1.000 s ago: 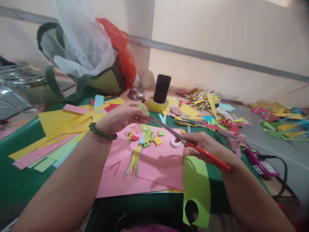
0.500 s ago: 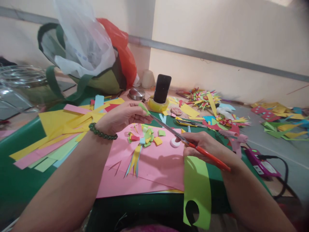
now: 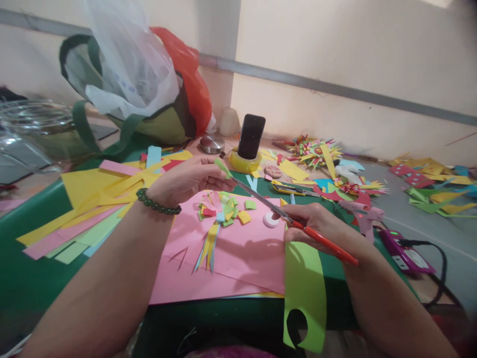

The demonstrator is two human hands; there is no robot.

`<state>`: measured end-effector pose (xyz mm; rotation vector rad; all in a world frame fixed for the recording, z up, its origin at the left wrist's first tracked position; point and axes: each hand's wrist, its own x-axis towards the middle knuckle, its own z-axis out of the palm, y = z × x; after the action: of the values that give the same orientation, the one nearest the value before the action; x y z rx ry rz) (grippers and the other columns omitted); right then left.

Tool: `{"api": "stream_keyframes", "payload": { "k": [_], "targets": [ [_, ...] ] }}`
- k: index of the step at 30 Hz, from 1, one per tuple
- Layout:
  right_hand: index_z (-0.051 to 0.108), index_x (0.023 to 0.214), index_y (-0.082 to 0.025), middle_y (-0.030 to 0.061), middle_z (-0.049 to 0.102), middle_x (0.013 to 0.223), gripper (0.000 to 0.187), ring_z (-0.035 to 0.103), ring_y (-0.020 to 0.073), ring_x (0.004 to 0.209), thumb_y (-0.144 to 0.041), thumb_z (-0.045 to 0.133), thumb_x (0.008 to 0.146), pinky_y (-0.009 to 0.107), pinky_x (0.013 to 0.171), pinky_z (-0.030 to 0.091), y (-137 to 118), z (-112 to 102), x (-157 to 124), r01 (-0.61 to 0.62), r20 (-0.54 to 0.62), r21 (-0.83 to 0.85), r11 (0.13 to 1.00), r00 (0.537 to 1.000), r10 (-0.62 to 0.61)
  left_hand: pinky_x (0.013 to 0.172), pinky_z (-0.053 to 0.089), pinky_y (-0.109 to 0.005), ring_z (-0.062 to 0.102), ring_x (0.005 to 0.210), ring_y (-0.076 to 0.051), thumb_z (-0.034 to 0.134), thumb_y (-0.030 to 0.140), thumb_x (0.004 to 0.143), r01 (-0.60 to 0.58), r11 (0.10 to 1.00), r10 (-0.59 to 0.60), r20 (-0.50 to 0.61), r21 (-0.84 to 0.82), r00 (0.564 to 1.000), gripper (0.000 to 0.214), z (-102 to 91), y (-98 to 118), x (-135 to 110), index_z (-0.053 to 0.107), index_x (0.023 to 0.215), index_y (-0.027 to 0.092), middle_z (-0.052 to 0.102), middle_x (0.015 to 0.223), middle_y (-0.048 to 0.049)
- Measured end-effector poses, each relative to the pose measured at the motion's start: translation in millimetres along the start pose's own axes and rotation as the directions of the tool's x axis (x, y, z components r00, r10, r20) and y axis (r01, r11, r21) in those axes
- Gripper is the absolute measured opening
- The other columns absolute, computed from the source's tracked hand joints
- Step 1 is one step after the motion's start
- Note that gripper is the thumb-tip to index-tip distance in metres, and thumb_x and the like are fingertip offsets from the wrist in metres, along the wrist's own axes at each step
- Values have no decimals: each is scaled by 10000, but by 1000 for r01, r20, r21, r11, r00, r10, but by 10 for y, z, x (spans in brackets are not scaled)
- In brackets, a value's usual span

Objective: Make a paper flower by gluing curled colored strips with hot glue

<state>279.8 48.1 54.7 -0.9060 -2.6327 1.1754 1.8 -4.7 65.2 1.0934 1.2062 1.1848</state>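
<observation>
My left hand (image 3: 186, 180), with a green bead bracelet on the wrist, pinches a small light-green paper piece (image 3: 222, 168) between its fingertips. My right hand (image 3: 320, 226) grips orange-handled scissors (image 3: 294, 222); their blades reach up to the green piece. Also under my right hand hangs a light-green paper sheet (image 3: 305, 293) with a curved cut-out. Below both hands lies a pink sheet (image 3: 238, 253) bearing a pile of small coloured paper bits (image 3: 220, 209) and a bundle of thin strips.
Yellow, pink and green paper strips (image 3: 85, 209) lie at the left on the green mat. A phone (image 3: 251, 136) stands in a yellow tape roll. A utility knife (image 3: 294, 189), pink glue gun (image 3: 363, 214), purple power device (image 3: 404, 251) and paper scraps lie to the right. Bags (image 3: 130, 84) stand behind.
</observation>
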Motion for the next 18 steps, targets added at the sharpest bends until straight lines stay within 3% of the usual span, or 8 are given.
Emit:
{"api": "stream_keyframes", "payload": {
  "k": [18],
  "targets": [
    [679,908,-158,7,542,683,561,422,124,609,-701,617,780,246,537,319,-5,-11,-4,-9,3,41,999,1000,9,798,563,-308,703,706,-159,738,177,652,11,1000,-11,7,-6,1000,77,-15,-1,-1,673,617,159,733,667,-42]
  ]
}}
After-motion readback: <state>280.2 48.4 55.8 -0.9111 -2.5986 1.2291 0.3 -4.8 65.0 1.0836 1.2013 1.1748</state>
